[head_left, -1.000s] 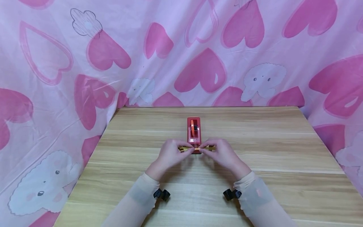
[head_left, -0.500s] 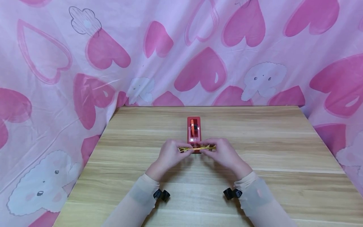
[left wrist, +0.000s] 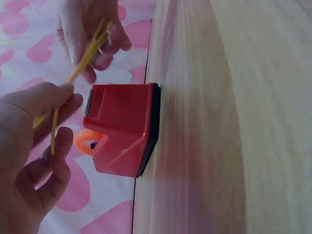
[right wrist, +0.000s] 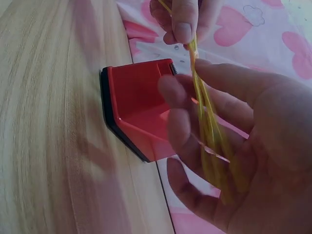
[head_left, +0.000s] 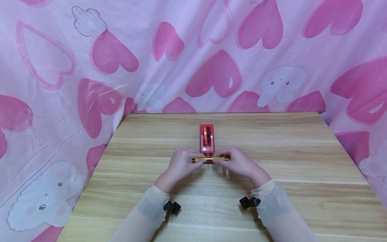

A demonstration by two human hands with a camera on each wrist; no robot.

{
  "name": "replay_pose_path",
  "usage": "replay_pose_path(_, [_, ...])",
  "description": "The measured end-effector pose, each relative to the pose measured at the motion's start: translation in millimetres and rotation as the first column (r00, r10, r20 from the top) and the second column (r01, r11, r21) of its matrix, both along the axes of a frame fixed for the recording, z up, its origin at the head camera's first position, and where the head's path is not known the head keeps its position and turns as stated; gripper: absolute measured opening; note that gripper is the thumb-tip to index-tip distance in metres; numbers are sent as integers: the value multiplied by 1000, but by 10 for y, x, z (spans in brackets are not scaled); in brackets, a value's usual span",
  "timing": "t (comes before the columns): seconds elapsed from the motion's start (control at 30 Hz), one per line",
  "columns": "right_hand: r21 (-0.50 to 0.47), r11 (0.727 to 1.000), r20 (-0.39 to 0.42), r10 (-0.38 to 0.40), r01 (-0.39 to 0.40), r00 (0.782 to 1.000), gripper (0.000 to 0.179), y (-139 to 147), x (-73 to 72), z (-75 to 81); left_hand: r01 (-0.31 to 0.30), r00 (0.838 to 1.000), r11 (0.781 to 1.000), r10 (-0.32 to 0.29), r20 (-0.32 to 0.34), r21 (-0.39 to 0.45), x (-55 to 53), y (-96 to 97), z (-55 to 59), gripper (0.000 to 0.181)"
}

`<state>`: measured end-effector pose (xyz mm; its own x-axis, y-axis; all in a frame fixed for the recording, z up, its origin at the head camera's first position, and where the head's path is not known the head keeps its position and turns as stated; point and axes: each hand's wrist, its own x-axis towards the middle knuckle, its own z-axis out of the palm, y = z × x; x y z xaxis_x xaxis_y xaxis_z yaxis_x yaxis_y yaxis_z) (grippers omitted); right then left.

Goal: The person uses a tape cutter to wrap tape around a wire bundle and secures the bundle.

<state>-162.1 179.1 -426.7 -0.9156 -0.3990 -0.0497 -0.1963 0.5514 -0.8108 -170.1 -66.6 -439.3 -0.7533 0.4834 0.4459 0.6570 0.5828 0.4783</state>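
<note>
A bundle of thin yellow strands stretches between both hands, held just above the table in front of a red tape dispenser. My left hand pinches it between thumb and fingers on the left side. On the right side my right hand pinches it too, thumb toward me. Seen from the right wrist, loose strands fan out across the right palm. In the left wrist view a strand end hangs by the left fingers. The bundle's middle looks pale orange. The dispenser's serrated cutter faces the hands.
An orange roll sits inside the dispenser, which stands on the wooden table. Pink cloth printed with hearts hangs behind and along both sides of the table. Each wrist carries a small black camera.
More of the yellow bundle's middle shows between the fingertips than a second ago. My right wrist has shifted slightly to the right. The left hand and the dispenser stay nearly in place.
</note>
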Motion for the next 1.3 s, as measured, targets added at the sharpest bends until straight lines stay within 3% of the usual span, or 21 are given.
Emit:
replay_pose_path(0.17, [-34,999,22,26,-25,999,10,35,-30,-30,22,991,1000,-24,-132,-19,3,-7,-4,14])
replay_pose_path(0.37, [-69,996,67,62,-57,996,18,52,-51,-25,18,968,999,-28,-248,-43,-7,-22,-17,14])
replay_pose_path(0.67, [-129,990,132,71,-54,989,22,34,-59,-55,34,945,997,-55,-321,-68,4,-29,-7,18])
replay_pose_path(0.77, [-145,989,130,50,-31,990,20,26,-60,-65,30,946,998,-45,-322,-52,3,-24,-10,17])
replay_pose_path(0.9, [-145,989,107,28,-12,994,17,20,-54,-67,13,974,1000,-18,-224,-25,16,-14,-1,16])
replay_pose_path(1.03, [-146,989,92,14,0,996,17,14,-39,-67,-22,999,999,24,-35,38,26,-11,23,15])
replay_pose_path(1.13, [-138,990,80,0,11,997,19,6,-31,-75,-61,993,995,54,103,75,19,-10,47,16])
replay_pose_path(1.3, [-118,993,57,-15,22,998,23,-2,-27,-90,-103,960,994,88,267,43,-11,0,96,21])
